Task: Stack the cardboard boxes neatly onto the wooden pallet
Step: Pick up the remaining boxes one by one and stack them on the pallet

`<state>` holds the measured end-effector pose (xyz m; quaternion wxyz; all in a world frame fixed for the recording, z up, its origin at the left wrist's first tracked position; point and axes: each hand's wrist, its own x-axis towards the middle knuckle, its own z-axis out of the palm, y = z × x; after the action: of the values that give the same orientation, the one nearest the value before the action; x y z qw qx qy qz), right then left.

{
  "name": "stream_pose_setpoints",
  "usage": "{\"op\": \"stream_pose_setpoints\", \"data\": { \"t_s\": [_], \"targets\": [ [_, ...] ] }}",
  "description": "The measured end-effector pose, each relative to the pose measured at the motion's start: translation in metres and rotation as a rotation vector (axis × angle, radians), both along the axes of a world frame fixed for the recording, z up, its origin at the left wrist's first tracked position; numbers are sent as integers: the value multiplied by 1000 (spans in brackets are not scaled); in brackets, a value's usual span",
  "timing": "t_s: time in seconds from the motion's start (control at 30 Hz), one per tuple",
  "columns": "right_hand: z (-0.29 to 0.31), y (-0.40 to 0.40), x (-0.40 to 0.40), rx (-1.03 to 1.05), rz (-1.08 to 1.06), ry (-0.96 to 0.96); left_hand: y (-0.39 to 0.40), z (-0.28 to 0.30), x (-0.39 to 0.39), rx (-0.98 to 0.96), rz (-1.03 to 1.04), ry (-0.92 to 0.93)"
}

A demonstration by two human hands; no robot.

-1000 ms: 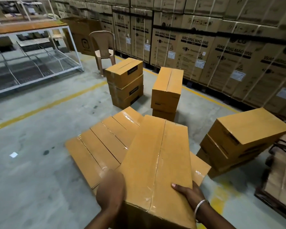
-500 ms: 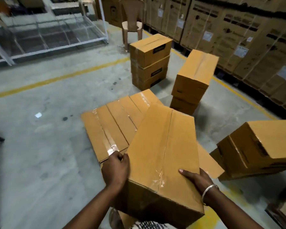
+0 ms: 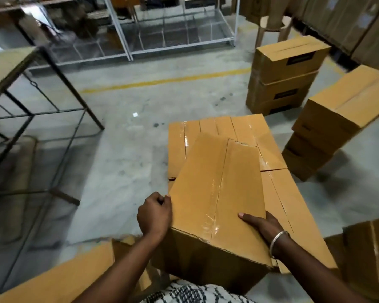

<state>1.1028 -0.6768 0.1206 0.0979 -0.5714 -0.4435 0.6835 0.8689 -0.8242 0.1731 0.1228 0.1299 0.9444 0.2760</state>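
I carry a long taped cardboard box (image 3: 217, 189) in front of me, tilted, above a flat layer of boxes (image 3: 225, 130) lying side by side on the floor. My left hand (image 3: 154, 215) grips the box's near left corner, fingers curled over its edge. My right hand (image 3: 263, 225), with a metal bangle on the wrist, holds the near right edge, thumb flat on top. The wooden pallet is hidden under the layer or out of view.
Two stacks of boxes stand at the right: a far stack (image 3: 287, 77) and a nearer stack (image 3: 335, 125). Another box (image 3: 368, 256) sits at lower right, one (image 3: 59, 278) at lower left. A metal-frame table (image 3: 31, 101) stands left, wire shelving (image 3: 173, 33) behind.
My view has swung left and down; the table came into sight at the left. The carried box has turned and sits over the near half of the flat layer.
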Motion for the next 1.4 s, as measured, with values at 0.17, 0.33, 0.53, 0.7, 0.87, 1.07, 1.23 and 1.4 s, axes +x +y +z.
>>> {"op": "stream_pose_setpoints", "data": {
  "t_s": [0.17, 0.33, 0.53, 0.7, 0.87, 1.07, 1.23, 1.4],
  "targets": [
    [2, -10, -2, -2, 48, 6, -25, 5, 6, 16, 75, 19],
    [4, -22, -4, 12, 68, -13, -44, 1, 9, 19, 102, 4],
    [6, -47, -1, 34, 47, -61, -67, -10, -3, 88, 98, -140],
    [3, -56, 10, 84, 26, -117, -73, -28, -5, 22, -80, -327],
    [5, -45, 42, 106, -14, -144, -62, -39, 20, 118, -225, -502],
    [-16, -6, 100, 30, -20, -169, -23, -49, 67, 161, -272, -673],
    [-24, 44, 149, 36, -4, -136, 26, -66, 126, 179, -222, -701],
    [-35, 121, 211, 107, 24, -117, 78, -87, 204, 272, -153, -757]
  ]
}}
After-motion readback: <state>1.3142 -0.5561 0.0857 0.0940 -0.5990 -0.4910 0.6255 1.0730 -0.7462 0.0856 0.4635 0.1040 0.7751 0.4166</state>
